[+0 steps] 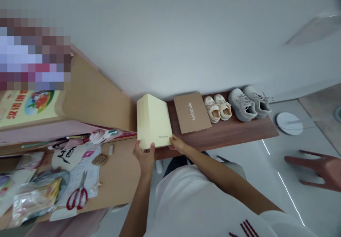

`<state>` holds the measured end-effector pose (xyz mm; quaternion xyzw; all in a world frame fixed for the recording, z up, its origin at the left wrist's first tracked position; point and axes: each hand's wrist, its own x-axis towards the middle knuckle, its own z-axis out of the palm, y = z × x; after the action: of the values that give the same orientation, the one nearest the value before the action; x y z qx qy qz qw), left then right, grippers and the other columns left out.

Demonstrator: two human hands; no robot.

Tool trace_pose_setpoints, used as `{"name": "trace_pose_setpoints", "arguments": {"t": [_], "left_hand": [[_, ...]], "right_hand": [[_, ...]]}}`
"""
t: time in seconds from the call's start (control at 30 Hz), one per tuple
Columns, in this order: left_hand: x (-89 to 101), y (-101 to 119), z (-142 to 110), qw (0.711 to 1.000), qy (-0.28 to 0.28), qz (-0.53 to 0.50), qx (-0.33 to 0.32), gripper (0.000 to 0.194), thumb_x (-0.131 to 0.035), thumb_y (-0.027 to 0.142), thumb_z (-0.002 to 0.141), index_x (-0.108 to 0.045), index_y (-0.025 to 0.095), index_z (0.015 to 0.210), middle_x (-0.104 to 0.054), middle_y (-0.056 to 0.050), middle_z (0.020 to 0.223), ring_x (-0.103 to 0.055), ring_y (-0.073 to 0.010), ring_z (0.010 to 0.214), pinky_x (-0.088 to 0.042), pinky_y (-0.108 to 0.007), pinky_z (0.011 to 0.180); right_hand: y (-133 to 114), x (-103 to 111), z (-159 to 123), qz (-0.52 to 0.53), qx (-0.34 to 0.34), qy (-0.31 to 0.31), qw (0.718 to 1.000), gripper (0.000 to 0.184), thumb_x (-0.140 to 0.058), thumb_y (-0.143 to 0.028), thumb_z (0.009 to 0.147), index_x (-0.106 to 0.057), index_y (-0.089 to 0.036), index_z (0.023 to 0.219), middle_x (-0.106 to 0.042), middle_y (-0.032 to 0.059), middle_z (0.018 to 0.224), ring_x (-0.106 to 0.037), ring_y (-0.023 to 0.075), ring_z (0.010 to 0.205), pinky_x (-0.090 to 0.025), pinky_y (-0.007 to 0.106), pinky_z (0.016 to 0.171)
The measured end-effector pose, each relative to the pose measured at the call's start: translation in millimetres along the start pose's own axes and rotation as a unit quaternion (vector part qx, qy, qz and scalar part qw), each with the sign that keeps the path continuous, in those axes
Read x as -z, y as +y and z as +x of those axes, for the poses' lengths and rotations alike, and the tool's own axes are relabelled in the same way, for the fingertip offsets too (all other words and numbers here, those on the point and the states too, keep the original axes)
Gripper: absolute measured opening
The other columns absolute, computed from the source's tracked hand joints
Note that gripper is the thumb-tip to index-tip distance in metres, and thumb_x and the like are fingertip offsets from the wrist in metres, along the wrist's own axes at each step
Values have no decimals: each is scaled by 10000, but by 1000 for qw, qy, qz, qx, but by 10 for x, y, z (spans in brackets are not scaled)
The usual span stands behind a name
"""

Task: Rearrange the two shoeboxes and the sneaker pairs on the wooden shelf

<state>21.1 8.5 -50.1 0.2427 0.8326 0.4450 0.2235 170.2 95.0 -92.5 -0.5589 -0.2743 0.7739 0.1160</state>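
A pale yellow shoebox sits on the left part of the brown wooden bench, its lid closed and small lettering near the front edge. My left hand grips the box's front left corner, thumb and fingers apart around the edge. At the front right corner, my right hand has its fingers closed on the side of the box. To the right lies a flat brown shoebox marked "balabala". Beyond it stand a pair of small cream shoes and a pair of larger grey sneakers.
Left of the bench is a desk with red-handled scissors, papers, pens and plastic bags. A large carton stands behind it. On the right are a reddish stool and a white disc on the floor.
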Motion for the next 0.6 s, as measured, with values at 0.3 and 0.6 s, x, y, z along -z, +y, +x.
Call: {"name": "trace_pose_setpoints", "arguments": {"t": [0.3, 0.6], "left_hand": [[-309, 219, -691, 960, -22, 188, -206, 856, -633, 450, 882, -237, 114, 1562, -410, -263, 1457, -399, -391, 1367, -310, -579, 1140], [-586, -9, -406, 933, -175, 191, -252, 442, -542, 274, 908, -620, 136, 1321, -578, -197, 1328, -529, -331, 1275, -401, -539, 1097]], "right_hand": [[-109, -3, -212, 127, 86, -99, 983, 373, -610, -541, 935, -657, -235, 1142, -746, 62, 975, -690, 216, 893, -573, 371, 821], [30, 376, -99, 140, 77, 65, 985, 189, -750, -327, 792, -602, -215, 759, -648, -1, 720, -629, 155, 681, -538, 290, 680]]}}
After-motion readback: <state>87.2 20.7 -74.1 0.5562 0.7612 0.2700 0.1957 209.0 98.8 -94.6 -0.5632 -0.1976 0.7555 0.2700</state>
